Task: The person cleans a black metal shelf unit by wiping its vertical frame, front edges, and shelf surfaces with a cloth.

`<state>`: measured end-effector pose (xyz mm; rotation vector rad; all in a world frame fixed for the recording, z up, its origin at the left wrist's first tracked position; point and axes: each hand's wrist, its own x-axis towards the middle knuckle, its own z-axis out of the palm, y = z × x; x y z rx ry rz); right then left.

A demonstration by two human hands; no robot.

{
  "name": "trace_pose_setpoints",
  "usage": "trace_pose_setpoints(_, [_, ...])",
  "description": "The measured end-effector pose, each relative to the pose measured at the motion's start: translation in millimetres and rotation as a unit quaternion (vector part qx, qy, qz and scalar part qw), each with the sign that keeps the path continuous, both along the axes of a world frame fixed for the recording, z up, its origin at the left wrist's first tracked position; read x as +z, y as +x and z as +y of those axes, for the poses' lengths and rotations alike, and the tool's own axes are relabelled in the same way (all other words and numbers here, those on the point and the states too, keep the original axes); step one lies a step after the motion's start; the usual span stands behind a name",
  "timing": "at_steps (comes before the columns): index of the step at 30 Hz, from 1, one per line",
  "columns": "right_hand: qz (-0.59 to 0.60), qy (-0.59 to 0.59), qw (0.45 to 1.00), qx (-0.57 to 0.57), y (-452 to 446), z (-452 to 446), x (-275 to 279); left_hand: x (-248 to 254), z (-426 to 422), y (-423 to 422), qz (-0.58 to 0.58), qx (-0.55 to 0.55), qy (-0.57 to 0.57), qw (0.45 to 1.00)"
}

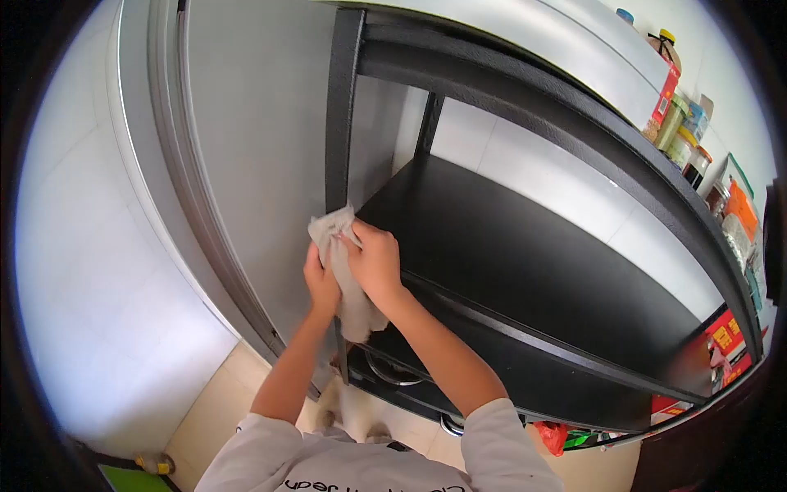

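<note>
A pale, crumpled cloth (351, 297) is bunched around the lower part of a black upright post (339, 123) of a metal shelving rack. My left hand (321, 277) grips the cloth from the left side of the post. From the right, my right hand (377, 261) closes on the same cloth, with its thumb near the left fingers. Part of the cloth hangs below both hands. Behind the cloth, the post is hidden at hand height. Just right of my right hand lies a wide black shelf (525, 246).
A grey panel (254, 123) stands close on the left. Jars and packets, including a green jar (670, 123), line the upper right. Red boxes (728, 336) sit at the shelf's right end. Lower down are round metal rims (393, 373) and a red bag (551, 436).
</note>
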<state>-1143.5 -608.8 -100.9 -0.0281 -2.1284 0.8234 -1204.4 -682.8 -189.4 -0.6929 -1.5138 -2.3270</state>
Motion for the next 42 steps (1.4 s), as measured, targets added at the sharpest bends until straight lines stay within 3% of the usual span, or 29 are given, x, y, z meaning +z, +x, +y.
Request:
trace_pose_setpoints(5, [0.013,-0.05,0.998,0.017,-5.4,-4.2,5.2,-2.9,-5.4,-16.4,-0.007,-0.018,-0.015,1.0])
trace_pose_setpoints(7, [0.061,-0.033,0.997,-0.02,-12.1,-7.2,14.8,32.1,-14.2,-19.3,0.01,-0.004,-0.05,0.999])
trace_pose_setpoints(13, [0.179,-0.042,0.981,-0.061,-15.6,-27.8,114.8,152.3,-18.1,-33.3,0.093,-0.042,0.067,0.992])
trace_pose_setpoints(16, [0.17,-0.06,0.979,-0.092,-17.0,-35.4,114.7,153.1,-19.0,-29.3,0.041,-0.136,0.114,0.983])
trace_pose_setpoints(19, [0.112,-0.051,0.982,-0.145,-18.8,-34.6,83.2,107.5,-16.2,-32.8,-0.004,-0.127,0.099,0.987])
trace_pose_setpoints(20, [0.18,-0.008,0.976,-0.121,-22.2,-32.1,67.5,91.6,-14.4,-33.8,-0.017,-0.126,0.099,0.987])
trace_pose_setpoints(22, [0.139,-0.014,0.979,-0.149,-14.8,-41.5,40.5,54.8,-14.2,-30.0,-0.036,-0.111,0.074,0.99])
trace_pose_setpoints(26, [0.091,-0.099,0.977,-0.167,-11.5,-54.2,-3.0,2.8,-15.9,-14.3,-0.088,-0.132,0.077,0.984])
trace_pose_setpoints(31, [0.058,-0.151,0.977,-0.137,-10.2,-48.0,8.3,33.1,-23.9,-6.9,-0.079,-0.101,0.071,0.989])
trace_pose_setpoints(34, [0.028,-0.081,0.979,-0.186,-10.1,-46.2,41.5,78.6,-27.7,-14.9,-0.051,-0.097,0.06,0.992])
trace_pose_setpoints(39, [0.126,-0.157,0.973,-0.112,-21.0,-42.6,104.6,138.6,-21.9,-20.2,-0.026,-0.147,0.137,0.979])
trace_pose_setpoints(42, [0.16,-0.177,0.969,-0.065,-25.4,-39.0,99.2,144.6,-17.8,-21.2,0.039,-0.108,0.152,0.982])
